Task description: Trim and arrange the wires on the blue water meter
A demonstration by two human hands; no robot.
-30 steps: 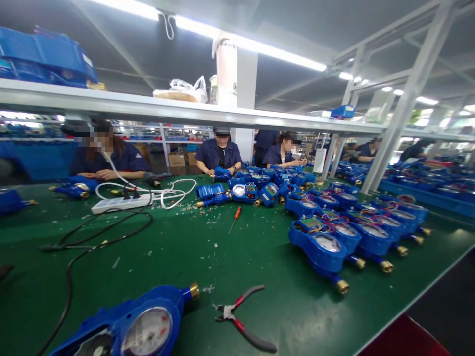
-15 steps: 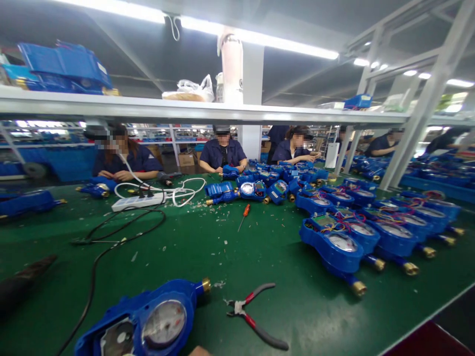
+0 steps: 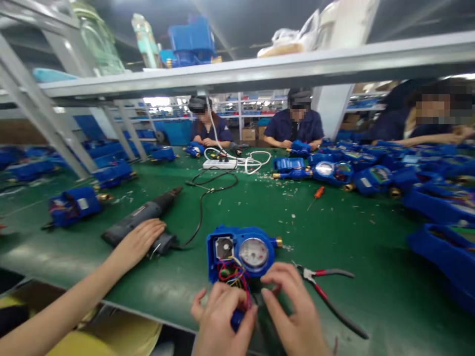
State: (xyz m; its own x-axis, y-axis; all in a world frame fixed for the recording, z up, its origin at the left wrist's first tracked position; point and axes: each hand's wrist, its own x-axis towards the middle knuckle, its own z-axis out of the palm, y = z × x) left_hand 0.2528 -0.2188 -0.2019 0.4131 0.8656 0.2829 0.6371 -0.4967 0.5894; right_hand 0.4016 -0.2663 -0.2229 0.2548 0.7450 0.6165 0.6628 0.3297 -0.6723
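Note:
A blue water meter (image 3: 241,237) with a round clear dial and an open compartment of coloured wires (image 3: 237,272) lies in front of me. My left hand (image 3: 224,316) is closed at its near side, the fingers pinched around a small dark blue part (image 3: 236,320) beside the red wires. What the part is, I cannot make out. My right hand (image 3: 293,304) is just right of it, thumb and fingers apart, with nothing visible between them. Red-and-black cutting pliers (image 3: 309,275) lie spread beyond the right hand.
At left, another person's hand (image 3: 143,240) rests on a dark heat gun (image 3: 137,217), its cord running to a white power strip (image 3: 219,164). An orange screwdriver (image 3: 318,193) lies farther back. More blue meters (image 3: 445,202) crowd the right; a shelf (image 3: 237,74) spans overhead.
My view has swung left and down, so the meter now appears farther up and right. Both my hands and the other person's arm have come into sight.

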